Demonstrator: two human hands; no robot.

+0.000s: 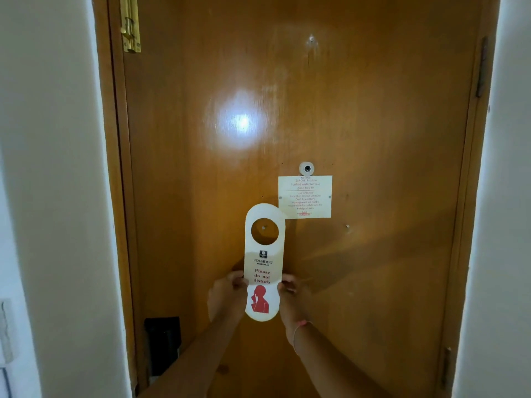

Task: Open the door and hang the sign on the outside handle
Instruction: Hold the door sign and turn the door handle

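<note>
A cream "Please do not disturb" sign (263, 265) with a round hole near its top and a red figure at the bottom is held upright in front of the closed wooden door (359, 116). My left hand (227, 294) pinches its left edge and my right hand (293, 291) pinches its right edge, both at about mid-height. A black lock box (163, 344) sits low on the door's left side, partly hidden by my left forearm; no handle lever shows clearly.
A brass bolt (130, 24) is fixed at the door's top left. A peephole (307, 168) and a printed notice (305, 196) sit at mid-door. Hinges (482, 67) run down the right edge. White walls (48, 168) flank the frame, with a switch plate (5, 331) at the lower left.
</note>
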